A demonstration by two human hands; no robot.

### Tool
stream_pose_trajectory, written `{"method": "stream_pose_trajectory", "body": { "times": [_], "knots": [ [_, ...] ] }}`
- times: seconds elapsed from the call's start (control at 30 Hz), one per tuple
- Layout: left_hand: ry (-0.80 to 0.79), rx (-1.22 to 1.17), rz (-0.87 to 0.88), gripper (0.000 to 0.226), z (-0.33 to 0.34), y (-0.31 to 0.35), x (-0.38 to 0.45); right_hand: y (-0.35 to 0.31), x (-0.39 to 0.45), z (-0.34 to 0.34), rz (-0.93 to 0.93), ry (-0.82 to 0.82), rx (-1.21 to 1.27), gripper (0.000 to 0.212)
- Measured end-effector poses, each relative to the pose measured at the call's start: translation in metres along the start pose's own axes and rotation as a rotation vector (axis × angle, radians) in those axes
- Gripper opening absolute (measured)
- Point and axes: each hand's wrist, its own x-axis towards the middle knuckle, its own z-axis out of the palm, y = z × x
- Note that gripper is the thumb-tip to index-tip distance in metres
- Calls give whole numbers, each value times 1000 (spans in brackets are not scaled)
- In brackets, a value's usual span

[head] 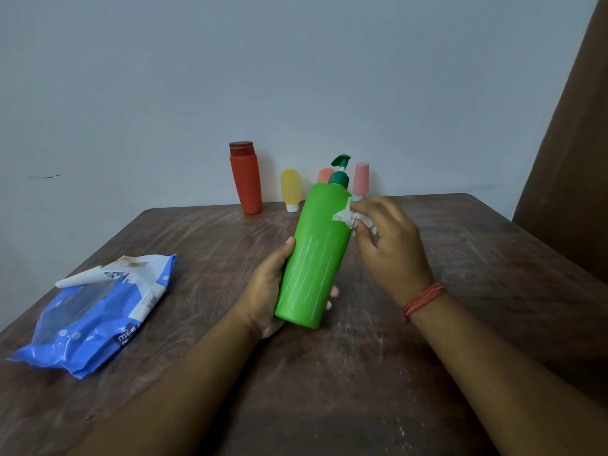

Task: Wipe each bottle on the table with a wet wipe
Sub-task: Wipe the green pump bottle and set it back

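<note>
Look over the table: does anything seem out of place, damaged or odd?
Yes. The blue wipe pack lies crumpled with its flap peeled open. The yellow bottle stands upside down on its cap. Nothing looks spilled.

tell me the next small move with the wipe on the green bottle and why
Probably drag the wet wipe down the green bottle: the right hand presses it near the shoulder, and the left hand holds the base.

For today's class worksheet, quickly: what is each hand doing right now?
Left hand: fingers curled round the green pump bottle, holding it.
Right hand: fingers pinch a white wet wipe against the bottle.
</note>
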Motion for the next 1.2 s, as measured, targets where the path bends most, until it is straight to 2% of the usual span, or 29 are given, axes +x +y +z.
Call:
{"method": "stream_pose_trajectory", "body": {
  "times": [0.1,0.2,0.3,0.47,0.63,0.83,1.0,1.2],
  "knots": [
    [8,-18,7,63,-1,1,0,0,-3,1,-23,-41,18,14],
    [-6,-17,5,62,0,1,0,0,1,2,22,10,52,17],
    [-16,-17,0,61,1,1,-1,-2,0,3,103,67,131,18],
    [18,-58,25,65,-2,3,-2,-7,-7,12,362,-61,364,17],
    [-40,-16,-29,61,2,0,-2,1,2,8,491,132,539,16],
    [-5,-51,6,63,-1,4,-2,0,-2,15,539,-50,630,19],
    [-34,-2,-35,60,3,1,-1,3,3,10,623,163,715,13],
    [13,-39,7,61,-3,3,-3,1,-4,17,697,-78,836,14]
  ]
}}
